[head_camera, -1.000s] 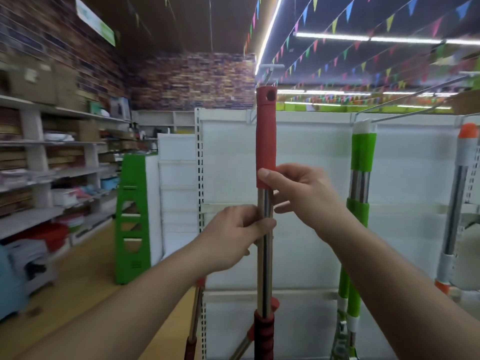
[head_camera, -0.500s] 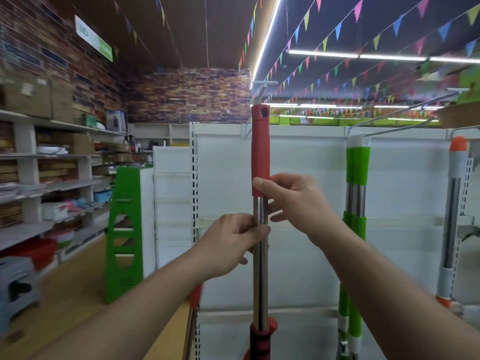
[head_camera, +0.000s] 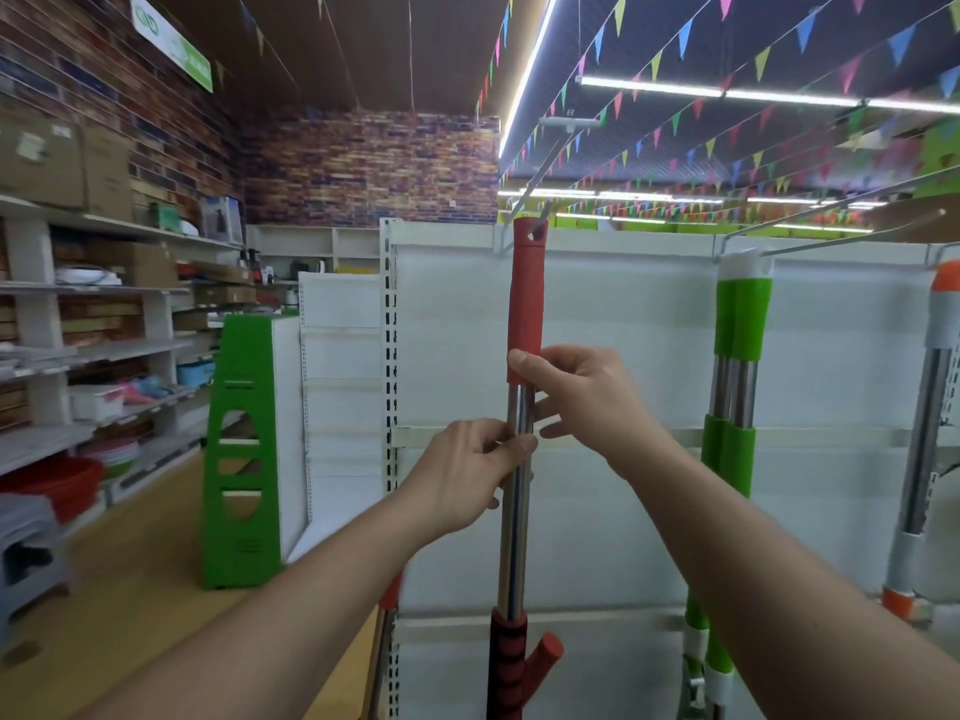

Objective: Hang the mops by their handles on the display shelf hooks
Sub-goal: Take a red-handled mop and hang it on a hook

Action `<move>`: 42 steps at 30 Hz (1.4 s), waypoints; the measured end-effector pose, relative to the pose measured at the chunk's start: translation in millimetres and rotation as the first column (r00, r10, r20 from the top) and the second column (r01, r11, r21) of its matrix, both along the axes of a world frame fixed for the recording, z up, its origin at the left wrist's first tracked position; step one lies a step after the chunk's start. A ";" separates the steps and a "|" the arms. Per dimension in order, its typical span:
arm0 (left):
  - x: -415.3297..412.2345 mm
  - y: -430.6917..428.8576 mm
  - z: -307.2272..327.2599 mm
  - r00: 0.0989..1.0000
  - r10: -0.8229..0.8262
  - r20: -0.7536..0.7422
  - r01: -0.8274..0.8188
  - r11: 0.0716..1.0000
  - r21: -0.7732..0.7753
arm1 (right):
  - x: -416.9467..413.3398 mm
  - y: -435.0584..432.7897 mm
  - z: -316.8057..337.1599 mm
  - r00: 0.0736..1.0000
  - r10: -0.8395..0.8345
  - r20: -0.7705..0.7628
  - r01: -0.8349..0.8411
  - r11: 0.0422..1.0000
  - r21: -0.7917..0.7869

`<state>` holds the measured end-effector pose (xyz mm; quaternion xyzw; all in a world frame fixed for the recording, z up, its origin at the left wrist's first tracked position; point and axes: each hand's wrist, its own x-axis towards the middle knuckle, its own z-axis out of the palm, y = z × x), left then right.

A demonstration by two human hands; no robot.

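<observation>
A red-handled mop [head_camera: 525,293] with a steel shaft stands upright in front of the white display shelf [head_camera: 623,356]. Its holed top end sits right at the tip of a long metal hook [head_camera: 537,174] that sticks out from the shelf top. My left hand [head_camera: 467,472] grips the steel shaft. My right hand [head_camera: 576,397] holds the mop just above, thumb on the lower end of the red grip. A green-handled mop [head_camera: 740,324] hangs on the hook to the right. An orange-capped mop [head_camera: 935,356] hangs at the far right edge.
A green step stand [head_camera: 241,449] stands on the wooden floor to the left of the shelf. Wall shelves [head_camera: 93,350] with boxes and basins line the left side. Another long hook [head_camera: 841,220] juts out above the green mop.
The view tilted upward, so the mop sits lower in frame. The red handle's top hole has come up to the hook tip. Both hands keep their hold.
</observation>
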<state>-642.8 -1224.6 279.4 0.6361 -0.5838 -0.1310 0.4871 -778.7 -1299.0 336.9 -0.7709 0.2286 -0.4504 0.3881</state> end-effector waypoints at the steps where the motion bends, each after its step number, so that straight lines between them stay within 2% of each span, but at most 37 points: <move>1: 2.4 -3.7 0.1 1.000 0.005 0.002 -0.005 1.000 0.000 | 3.2 -2.9 0.1 1.000 -0.008 -0.006 0.008 1.000 0.002; 24: 57.1 -83.7 -9.0 0.995 0.086 0.044 -0.085 0.996 -0.018 | 59.9 -64.7 -4.2 0.995 -0.079 -0.059 0.081 0.996 0.025; 33: 57.1 -83.1 -17.0 0.994 0.112 -0.003 -0.112 0.992 -0.054 | 62.7 -68.6 -11.6 0.996 -0.084 -0.033 0.085 0.996 0.014; 42: 52.0 -65.8 -43.8 0.974 0.206 0.090 -0.206 0.978 -0.018 | 60.2 -74.9 -39.7 0.994 -0.085 -0.062 0.087 0.995 0.044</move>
